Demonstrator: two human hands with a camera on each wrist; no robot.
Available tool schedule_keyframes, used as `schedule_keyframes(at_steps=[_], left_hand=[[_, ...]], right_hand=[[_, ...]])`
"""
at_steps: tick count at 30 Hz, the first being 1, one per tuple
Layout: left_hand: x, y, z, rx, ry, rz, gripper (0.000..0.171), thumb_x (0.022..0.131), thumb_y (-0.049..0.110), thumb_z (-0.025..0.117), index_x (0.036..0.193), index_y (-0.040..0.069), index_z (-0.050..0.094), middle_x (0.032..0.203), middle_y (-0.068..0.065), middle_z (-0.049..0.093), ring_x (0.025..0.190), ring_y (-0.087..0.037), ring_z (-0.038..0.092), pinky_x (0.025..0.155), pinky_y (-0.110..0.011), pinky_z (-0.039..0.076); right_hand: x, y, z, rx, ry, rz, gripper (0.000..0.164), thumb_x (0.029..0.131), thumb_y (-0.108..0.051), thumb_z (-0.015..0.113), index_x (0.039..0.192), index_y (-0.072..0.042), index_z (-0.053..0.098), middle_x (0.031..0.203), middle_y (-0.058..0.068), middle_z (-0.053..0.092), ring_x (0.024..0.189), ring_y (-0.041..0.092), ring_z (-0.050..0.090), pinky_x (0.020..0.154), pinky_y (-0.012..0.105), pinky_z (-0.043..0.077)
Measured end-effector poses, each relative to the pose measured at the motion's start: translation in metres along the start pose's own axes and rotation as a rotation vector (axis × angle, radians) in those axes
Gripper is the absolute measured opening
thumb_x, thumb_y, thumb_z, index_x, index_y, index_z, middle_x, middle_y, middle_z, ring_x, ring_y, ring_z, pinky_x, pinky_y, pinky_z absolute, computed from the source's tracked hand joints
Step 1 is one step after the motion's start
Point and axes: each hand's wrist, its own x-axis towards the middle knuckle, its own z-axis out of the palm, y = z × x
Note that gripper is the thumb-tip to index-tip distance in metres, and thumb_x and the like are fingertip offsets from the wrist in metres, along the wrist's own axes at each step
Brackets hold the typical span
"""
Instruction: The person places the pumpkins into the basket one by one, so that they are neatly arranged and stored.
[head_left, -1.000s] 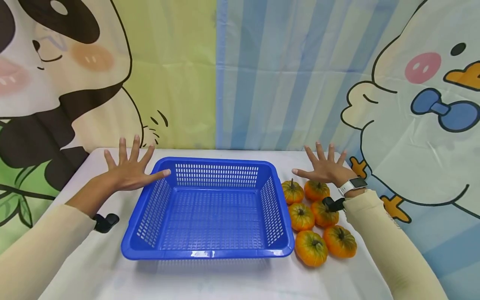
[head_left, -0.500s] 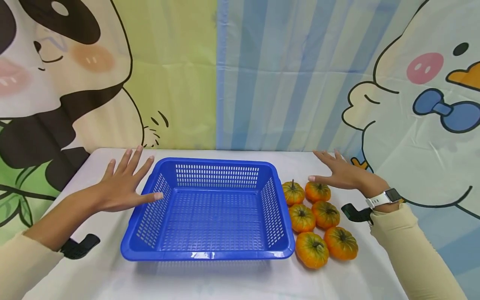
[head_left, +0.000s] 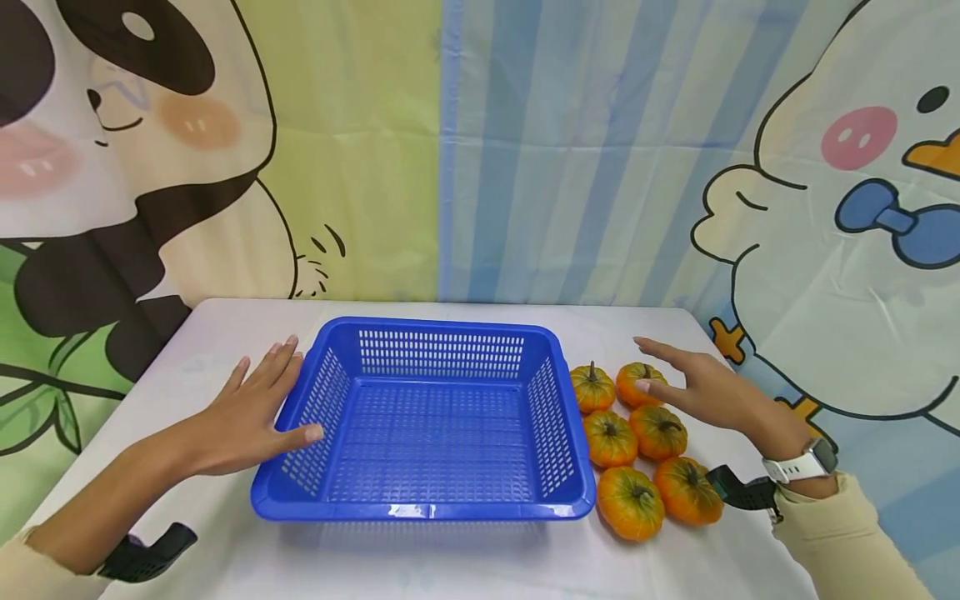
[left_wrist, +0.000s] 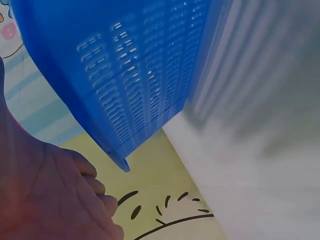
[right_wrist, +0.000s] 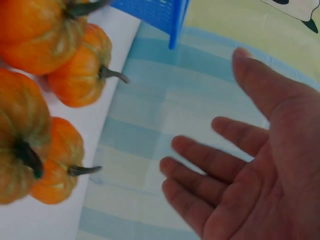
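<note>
A blue plastic basket with slotted walls stands in the middle of the white table, nothing inside it. My left hand is at its left wall, fingers straight and thumb over the rim; whether it touches the rim I cannot tell. Several small orange pumpkins sit in two rows right against the basket's right side. Above and to the right of the far ones hovers my right hand, holding nothing. In the right wrist view its fingers are loosely bent, apart from the pumpkins.
The white tabletop runs in front of the basket and along both sides. Behind it hangs a printed curtain with a panda on the left and a white duck on the right. Dark camera straps sit on both wrists.
Both hands have come lower and nearer to me from their spread-finger pose. The right one has moved to the right; the left one's fingers have drawn closer together. Basket and pumpkins stay put.
</note>
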Motion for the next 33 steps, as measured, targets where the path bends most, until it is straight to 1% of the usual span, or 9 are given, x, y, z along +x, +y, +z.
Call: schedule_keyframes(at_steps=[5,9,16,18,21,23,25,28,33], left_hand=[[-0.015,0.001,0.002,-0.158,0.003,-0.001,0.105,0.088,0.048,0.063,0.154,-0.001,-0.002,0.160,-0.016,-0.014,0.144,-0.042,-0.011,0.108,-0.068,0.000],[-0.025,0.005,0.006,-0.219,0.027,0.028,0.106,0.087,0.048,0.065,0.155,0.008,-0.006,0.161,-0.008,-0.015,0.145,-0.041,-0.008,0.100,-0.077,0.014],[-0.040,0.014,0.020,-0.284,0.062,0.073,0.105,0.088,0.048,0.066,0.156,0.013,-0.006,0.162,-0.001,-0.014,0.147,-0.033,-0.007,0.103,-0.074,0.015],[-0.044,0.015,0.026,-0.285,0.075,0.089,0.101,0.090,0.046,0.064,0.156,0.014,-0.005,0.162,-0.001,-0.013,0.147,-0.031,-0.006,0.114,-0.057,0.012],[-0.049,0.015,0.035,-0.302,0.106,0.126,0.096,0.092,0.045,0.061,0.157,0.014,-0.003,0.162,-0.003,-0.013,0.147,-0.029,-0.006,0.115,-0.051,0.010],[-0.050,0.014,0.041,-0.308,0.125,0.131,0.093,0.094,0.046,0.059,0.157,0.015,-0.003,0.162,-0.003,-0.013,0.147,-0.030,-0.005,0.114,-0.055,0.011],[-0.051,0.013,0.046,-0.329,0.139,0.121,0.093,0.094,0.048,0.057,0.157,0.016,-0.003,0.162,-0.002,-0.013,0.147,-0.032,-0.005,0.102,-0.075,0.015],[-0.051,0.010,0.051,-0.341,0.155,0.099,0.093,0.093,0.052,0.056,0.157,0.017,-0.002,0.162,0.000,-0.012,0.147,-0.035,-0.002,0.095,-0.079,0.019],[-0.052,0.009,0.056,-0.360,0.181,0.079,0.096,0.092,0.056,0.056,0.157,0.016,-0.001,0.163,0.000,-0.011,0.146,-0.037,-0.002,0.096,-0.079,0.017]], right_hand=[[-0.011,0.000,0.015,0.079,0.071,-0.069,0.063,0.094,-0.028,0.066,0.147,-0.005,0.042,0.141,0.018,0.051,0.126,0.043,0.048,0.095,0.061,0.042],[-0.024,-0.005,0.023,0.148,0.094,-0.057,0.058,0.093,-0.025,0.068,0.143,-0.003,0.047,0.134,0.018,0.056,0.119,0.040,0.055,0.092,0.057,0.047],[-0.054,-0.011,0.035,0.232,0.089,-0.008,0.047,0.091,-0.022,0.070,0.132,-0.004,0.058,0.125,0.012,0.063,0.109,0.033,0.062,0.088,0.053,0.051],[-0.061,-0.013,0.042,0.253,0.082,0.005,0.046,0.090,-0.023,0.071,0.132,-0.006,0.060,0.127,0.010,0.063,0.109,0.032,0.062,0.088,0.055,0.050],[-0.071,-0.017,0.052,0.291,0.070,0.042,0.047,0.089,-0.025,0.072,0.131,-0.007,0.061,0.129,0.009,0.062,0.113,0.035,0.059,0.088,0.057,0.050],[-0.077,-0.019,0.056,0.318,0.052,0.064,0.049,0.089,-0.026,0.073,0.132,-0.006,0.060,0.129,0.010,0.061,0.115,0.037,0.057,0.089,0.058,0.049],[-0.080,-0.020,0.060,0.346,0.034,0.091,0.050,0.088,-0.026,0.073,0.132,-0.006,0.060,0.129,0.010,0.061,0.118,0.039,0.054,0.089,0.059,0.049],[-0.082,-0.019,0.065,0.368,-0.006,0.130,0.052,0.088,-0.028,0.073,0.133,-0.006,0.059,0.129,0.012,0.061,0.119,0.040,0.053,0.089,0.059,0.049],[-0.081,-0.016,0.077,0.404,-0.088,0.166,0.054,0.087,-0.031,0.074,0.133,-0.007,0.059,0.130,0.014,0.059,0.117,0.040,0.054,0.087,0.047,0.054]])
